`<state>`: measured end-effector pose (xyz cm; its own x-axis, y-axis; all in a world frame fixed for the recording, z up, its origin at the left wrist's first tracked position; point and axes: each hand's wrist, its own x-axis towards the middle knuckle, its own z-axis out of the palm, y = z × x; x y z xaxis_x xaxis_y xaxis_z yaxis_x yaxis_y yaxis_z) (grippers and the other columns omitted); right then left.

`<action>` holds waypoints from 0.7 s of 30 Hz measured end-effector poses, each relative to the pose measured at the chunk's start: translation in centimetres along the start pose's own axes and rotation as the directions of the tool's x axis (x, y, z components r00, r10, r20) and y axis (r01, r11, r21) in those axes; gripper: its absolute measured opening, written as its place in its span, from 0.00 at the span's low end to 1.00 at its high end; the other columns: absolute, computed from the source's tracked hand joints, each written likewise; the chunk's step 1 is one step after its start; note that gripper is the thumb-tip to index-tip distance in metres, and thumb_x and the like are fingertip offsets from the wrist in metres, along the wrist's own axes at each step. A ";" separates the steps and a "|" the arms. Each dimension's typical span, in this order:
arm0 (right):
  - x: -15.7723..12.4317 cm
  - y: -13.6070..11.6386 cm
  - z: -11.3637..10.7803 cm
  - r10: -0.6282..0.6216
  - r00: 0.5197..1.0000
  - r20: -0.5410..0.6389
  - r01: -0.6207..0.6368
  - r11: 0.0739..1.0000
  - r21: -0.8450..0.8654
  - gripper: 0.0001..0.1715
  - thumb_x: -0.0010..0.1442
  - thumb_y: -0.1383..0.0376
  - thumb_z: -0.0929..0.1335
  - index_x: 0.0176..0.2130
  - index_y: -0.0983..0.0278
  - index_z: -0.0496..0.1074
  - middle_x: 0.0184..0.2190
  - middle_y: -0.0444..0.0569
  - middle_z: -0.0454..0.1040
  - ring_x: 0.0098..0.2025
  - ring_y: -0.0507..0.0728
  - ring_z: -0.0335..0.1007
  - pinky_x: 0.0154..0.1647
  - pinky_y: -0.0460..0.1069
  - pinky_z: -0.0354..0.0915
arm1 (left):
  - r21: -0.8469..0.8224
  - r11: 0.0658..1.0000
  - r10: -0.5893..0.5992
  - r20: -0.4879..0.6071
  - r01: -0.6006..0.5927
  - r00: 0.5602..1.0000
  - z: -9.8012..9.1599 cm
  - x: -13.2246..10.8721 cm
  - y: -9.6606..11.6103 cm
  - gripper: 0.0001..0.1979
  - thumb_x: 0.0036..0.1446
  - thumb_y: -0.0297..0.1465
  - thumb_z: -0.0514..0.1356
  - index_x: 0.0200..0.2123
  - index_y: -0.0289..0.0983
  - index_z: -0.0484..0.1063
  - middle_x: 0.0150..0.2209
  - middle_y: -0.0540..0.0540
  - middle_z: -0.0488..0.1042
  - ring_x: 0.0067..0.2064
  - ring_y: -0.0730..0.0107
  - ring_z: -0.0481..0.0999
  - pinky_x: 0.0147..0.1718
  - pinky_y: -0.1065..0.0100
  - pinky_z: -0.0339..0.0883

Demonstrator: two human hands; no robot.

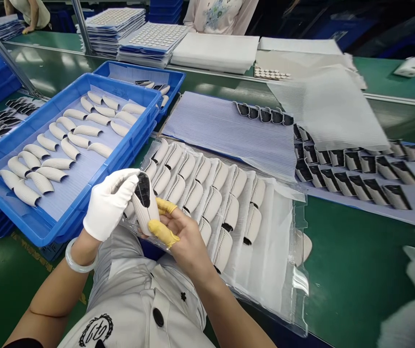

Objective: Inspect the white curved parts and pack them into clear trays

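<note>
Left hand: the left hand [107, 205], in a white cotton glove, is clamped on the upper end of the part, with the fingers laid across the black face. A pale bangle [79, 257] is worn on the wrist.
Right hand: the right hand [183, 239] is bare except for yellow finger cots [162, 232] on thumb and forefinger. The part is clamped from below and from the side.
Hands: brought together on one part, touching it from opposite sides.
Part: a ribbed white moulded part [144, 208] with a glossy black face is held between both hands, tilted, with the black end up and away from the body.
Under hands: a clear plastic sleeve [299, 282] lies just beyond and to the right of the right hand, with rows of similar parts packed on edge.
Left of hand: a blue plastic tray [111, 83] is placed beside the left hand, with loose white parts laid on a liner.
Ahead of hands: a striped foam sheet [229, 133] is laid out beyond the sleeve, with black-faced parts along its far edge.
Surface: a green conveyor bench [355, 270] runs under everything.
Far side: stacked trays [135, 34] are piled well ahead of the hands, and a co-worker's sleeve [243, 14] is seen behind them.
</note>
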<state>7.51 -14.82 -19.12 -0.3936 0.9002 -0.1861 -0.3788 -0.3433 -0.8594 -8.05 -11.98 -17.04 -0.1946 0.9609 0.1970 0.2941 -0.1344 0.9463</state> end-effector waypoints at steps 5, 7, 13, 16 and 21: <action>0.1 0.1 -0.3 0.033 0.997 0.064 -0.045 0.979 0.199 0.18 0.52 0.60 0.73 0.42 0.65 0.73 0.32 0.48 0.76 0.26 0.52 0.71 0.26 0.47 0.68 | -0.033 0.997 0.075 -0.043 -0.076 0.996 -0.1 0.3 -0.8 0.16 0.57 0.39 0.60 0.45 0.37 0.76 0.46 0.44 0.78 0.46 0.65 0.77 0.46 0.67 0.71; 0.1 0.3 -0.5 0.076 0.987 0.142 -0.118 0.939 0.323 0.16 0.52 0.58 0.72 0.36 0.67 0.74 0.30 0.50 0.76 0.23 0.51 0.70 0.21 0.45 0.64 | -0.100 0.993 0.053 -0.044 -0.057 0.998 -0.2 0.5 -1.1 0.15 0.56 0.38 0.62 0.45 0.38 0.77 0.45 0.45 0.78 0.44 0.65 0.77 0.43 0.67 0.72; 0.3 1.7 -0.4 0.222 0.929 0.295 -0.360 0.722 0.591 0.19 0.52 0.55 0.70 0.35 0.69 0.75 0.28 0.50 0.77 0.18 0.46 0.61 0.18 0.41 0.59 | -0.192 0.977 0.092 -0.015 -0.093 0.996 -0.1 1.1 -2.0 0.10 0.56 0.36 0.62 0.37 0.38 0.79 0.37 0.46 0.77 0.37 0.69 0.75 0.36 0.71 0.69; 0.3 2.0 0.0 0.229 0.915 0.331 -0.396 0.662 0.637 0.17 0.51 0.57 0.70 0.34 0.69 0.75 0.26 0.48 0.76 0.17 0.45 0.58 0.19 0.42 0.60 | -0.240 0.966 0.099 -0.010 -0.099 0.995 0.0 1.1 -2.4 0.11 0.56 0.38 0.62 0.35 0.37 0.79 0.34 0.46 0.76 0.33 0.71 0.73 0.30 0.72 0.67; 0.2 2.1 0.2 0.166 0.898 0.407 -0.419 0.603 0.679 0.18 0.52 0.58 0.68 0.38 0.70 0.74 0.25 0.48 0.76 0.16 0.45 0.59 0.20 0.41 0.59 | -0.349 0.932 0.108 0.020 -0.095 0.994 0.2 1.2 -2.5 0.12 0.55 0.40 0.62 0.32 0.37 0.78 0.32 0.46 0.74 0.35 0.70 0.73 0.31 0.72 0.67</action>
<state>6.49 -15.38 -20.90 -0.7575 0.6424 -0.1160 -0.6320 -0.7662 -0.1165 -8.82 -10.45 -19.18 -0.1425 0.9454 0.2932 -0.0343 -0.3008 0.9531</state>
